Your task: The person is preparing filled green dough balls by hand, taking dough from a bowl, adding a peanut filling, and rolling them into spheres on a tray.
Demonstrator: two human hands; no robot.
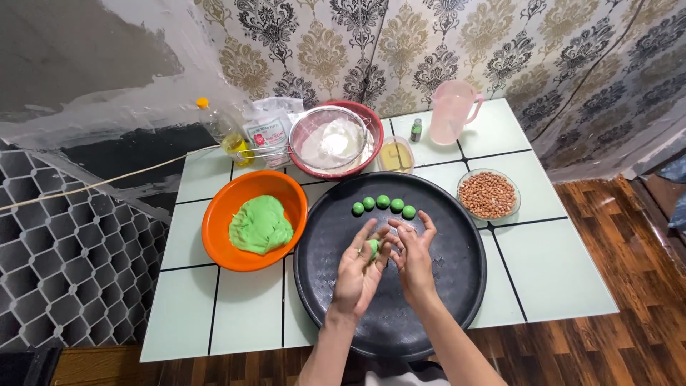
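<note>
Above the round black tray (457, 286), the left hand (357, 268) cupped a soft green dough piece (373, 247); the right hand (411, 254) stood open beside it. Such dough likely deforms easily; hold lightly in the palm.

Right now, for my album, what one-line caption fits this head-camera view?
Left hand cups a green dough piece beside the right hand, above a black tray holding five green balls.

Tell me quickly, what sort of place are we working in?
Likely a home cooking corner: a low tiled table against a wallpapered wall, with an orange bowl of green dough, a round black tray and a sieve over flour.
</note>
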